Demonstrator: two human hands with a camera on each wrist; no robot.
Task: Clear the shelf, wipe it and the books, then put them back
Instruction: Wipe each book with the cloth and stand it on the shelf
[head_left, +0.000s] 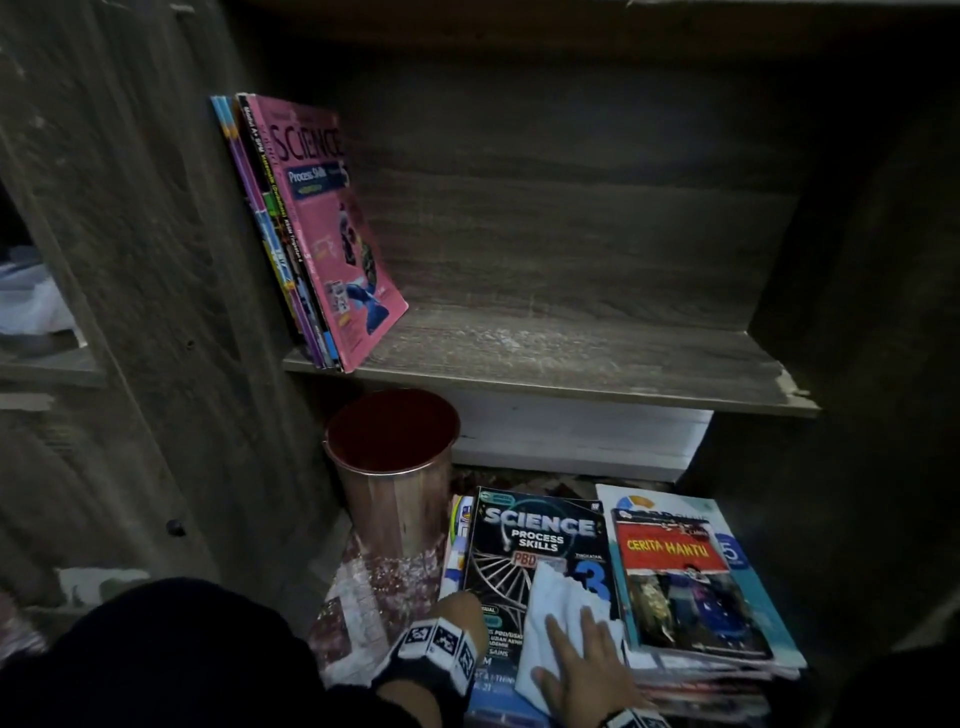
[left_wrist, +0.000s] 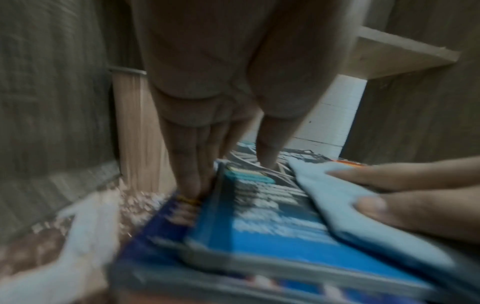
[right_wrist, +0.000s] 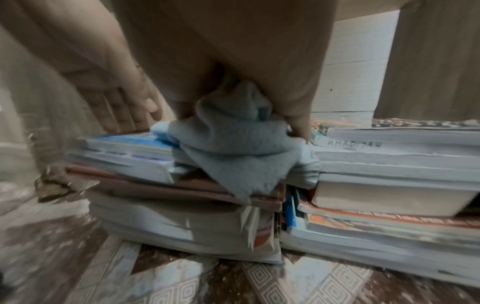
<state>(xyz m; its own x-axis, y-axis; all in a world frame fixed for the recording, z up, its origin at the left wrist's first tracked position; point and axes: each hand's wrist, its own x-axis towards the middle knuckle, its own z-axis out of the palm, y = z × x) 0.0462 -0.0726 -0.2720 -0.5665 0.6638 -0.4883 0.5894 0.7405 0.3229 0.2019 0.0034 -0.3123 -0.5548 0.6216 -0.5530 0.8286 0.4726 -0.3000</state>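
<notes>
Head view: right hand (head_left: 587, 670) presses cloth (head_left: 558, 618) flat-fingered on book (head_left: 535, 545); left hand (head_left: 460, 616) grips its edge.

Copper-coloured bin (head_left: 390, 467) on patterned floor (right_wrist: 161, 283), under shelf, beside books.

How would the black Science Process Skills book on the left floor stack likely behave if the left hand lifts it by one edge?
The black Science Process Skills book looks thin and soft-covered, so it would probably sag rather than stay flat. Its glossy cover may slide off the stack easily. The cloth under the right hand rests on it, so it would likely shift too. The left hand grips its left edge.
</notes>
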